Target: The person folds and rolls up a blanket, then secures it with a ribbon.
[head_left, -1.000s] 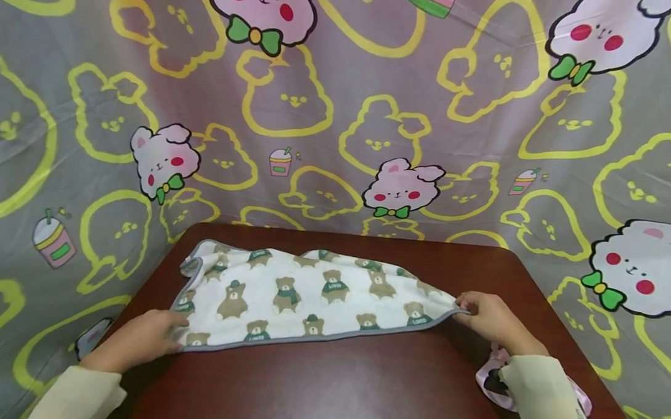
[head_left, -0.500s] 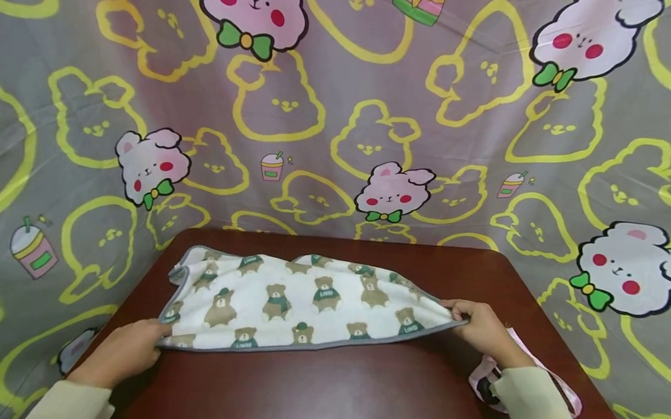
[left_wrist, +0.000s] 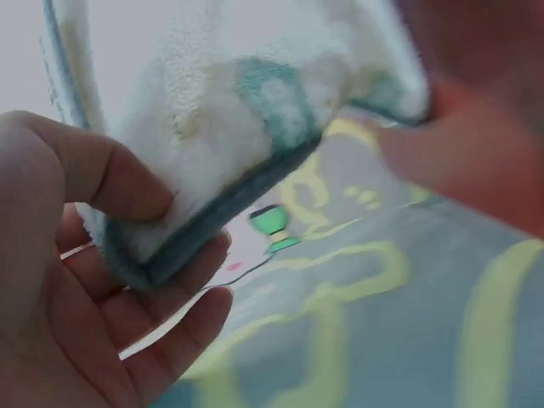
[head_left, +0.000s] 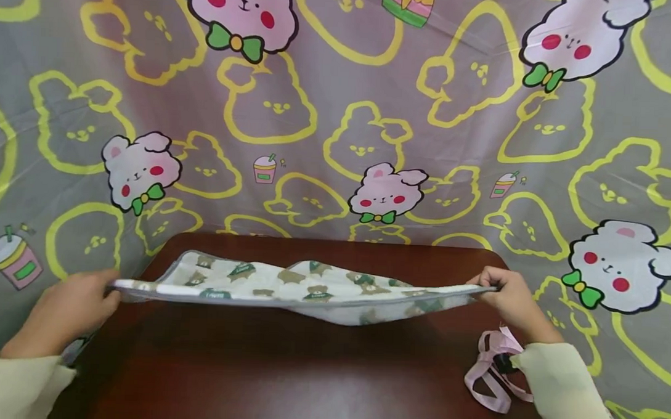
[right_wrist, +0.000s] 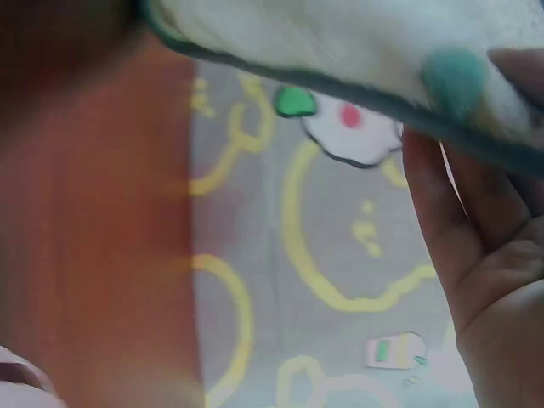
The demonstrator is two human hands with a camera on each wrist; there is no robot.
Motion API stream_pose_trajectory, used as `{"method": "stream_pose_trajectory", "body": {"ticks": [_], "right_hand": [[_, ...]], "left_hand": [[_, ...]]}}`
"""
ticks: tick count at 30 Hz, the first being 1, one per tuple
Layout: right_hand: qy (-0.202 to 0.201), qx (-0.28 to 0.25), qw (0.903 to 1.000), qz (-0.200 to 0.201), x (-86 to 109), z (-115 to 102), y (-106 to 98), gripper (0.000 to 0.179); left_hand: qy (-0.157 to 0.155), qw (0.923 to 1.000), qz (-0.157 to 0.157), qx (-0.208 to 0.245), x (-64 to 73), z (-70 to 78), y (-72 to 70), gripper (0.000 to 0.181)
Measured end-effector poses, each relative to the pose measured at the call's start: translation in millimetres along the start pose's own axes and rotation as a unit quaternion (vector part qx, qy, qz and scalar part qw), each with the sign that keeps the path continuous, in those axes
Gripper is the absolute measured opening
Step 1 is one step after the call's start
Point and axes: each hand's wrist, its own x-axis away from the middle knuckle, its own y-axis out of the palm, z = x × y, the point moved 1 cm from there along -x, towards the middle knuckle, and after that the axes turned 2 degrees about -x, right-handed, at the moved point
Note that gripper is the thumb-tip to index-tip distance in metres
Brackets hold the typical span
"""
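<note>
A white fleecy towel (head_left: 266, 282) with brown bears and grey edging stretches between both hands, its near edge raised above the table. My left hand (head_left: 68, 311) pinches its near left corner; in the left wrist view the thumb presses on the towel corner (left_wrist: 204, 144) with fingers beneath. The near right corner is pinched by my right hand (head_left: 507, 299). In the right wrist view, fingers (right_wrist: 450, 195) show under the towel's bound edge (right_wrist: 340, 85). Part of the cloth sags below the raised edge near the middle.
A pink strap (head_left: 488, 369) with a black buckle lies on the dark red-brown table (head_left: 285, 380), near the right forearm. A grey curtain (head_left: 318, 67) with yellow outlines and rabbit faces hangs behind and at both sides.
Both hands have lifted the towel's near edge off the table and drawn it taut. The left hand has moved left and up, the right hand up and slightly right. More of the pink strap shows.
</note>
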Motion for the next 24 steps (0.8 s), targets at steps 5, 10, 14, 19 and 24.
{"method": "stream_pose_trajectory", "body": {"ticks": [5, 10, 14, 19, 24], "right_hand": [[-0.001, 0.015, 0.9999, 0.005, -10.1, -19, -25, 0.032], [0.019, 0.044, 0.9986, 0.023, -19.1, -45, -47, 0.029], [0.034, 0.069, 0.9962, 0.040, -32.1, -63, -65, 0.029], [0.053, 0.078, 0.9943, 0.051, -56.4, -81, -85, 0.032], [0.078, 0.099, 0.9914, 0.037, -90.2, -84, -94, 0.042]], "left_hand": [[-0.048, 0.9981, 0.037, -0.011, -9.4, 0.7, -35.7, 0.012], [-0.065, 0.9959, 0.061, -0.015, -19.9, 2.4, -66.3, 0.009], [-0.070, 0.9943, 0.078, -0.019, -26.9, 2.4, -86.8, 0.010], [-0.077, 0.9934, 0.083, -0.015, -47.3, -3.5, -105.3, 0.013], [-0.059, 0.9936, 0.088, 0.038, -77.5, -15.0, -110.5, 0.010]]}}
